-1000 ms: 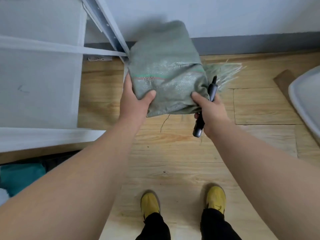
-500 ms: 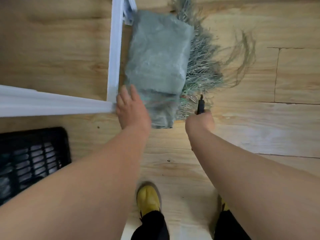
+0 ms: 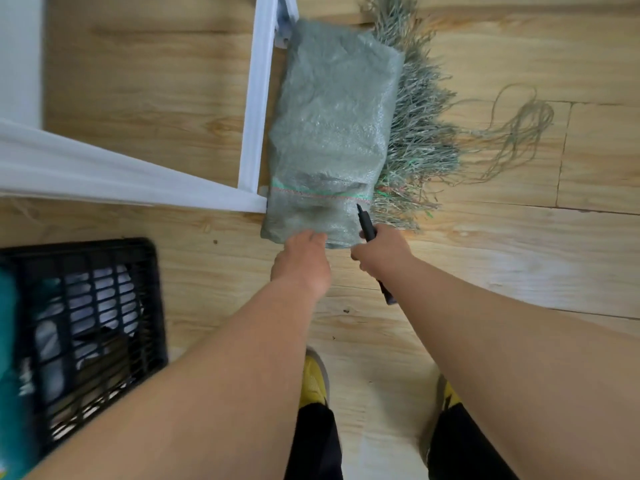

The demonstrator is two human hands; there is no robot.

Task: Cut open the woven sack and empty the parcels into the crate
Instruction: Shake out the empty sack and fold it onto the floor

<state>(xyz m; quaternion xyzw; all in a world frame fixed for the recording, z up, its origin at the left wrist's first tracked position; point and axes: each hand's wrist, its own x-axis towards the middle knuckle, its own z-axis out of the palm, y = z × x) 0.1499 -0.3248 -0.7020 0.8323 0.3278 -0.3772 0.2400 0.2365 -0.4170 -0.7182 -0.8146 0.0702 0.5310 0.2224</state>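
Nearest me: two yellow shoes (image 3: pixel 313 379) on the wood floor (image 3: pixel 519 254), forearms reaching forward and down. Black slatted crate (image 3: pixel 86 327) sits at lower left, well apart from the sack, with pale and teal items already showing through its slats; blurred, so I can't name them.

Left hand (image 3: pixel 300 263) is at the near end of the woven sack (image 3: pixel 332 133). Its fingertips touch the fabric, but I cannot tell if they pinch it or just press. Right hand (image 3: pixel 381 252) is fisted round a black cutter (image 3: pixel 367 230), tip pointing away from me and lying against the sack's right near edge, just below the red-green stitched band (image 3: pixel 322 192).

The sack lies flat on the floor, its left side against a white shelf frame (image 3: pixel 259 98), and it looks folded and mostly flat. A frayed fringe of loose strands (image 3: pixel 422 133) spills off its right side.

Risks, my judgement: the left fingers sit close to the cutter tip, so a slip toward the left could nick them. The loose strands could snag the tip. Too deep a cut might slice the parcels inside. The crate is far off, so parcels may spill on the carry.
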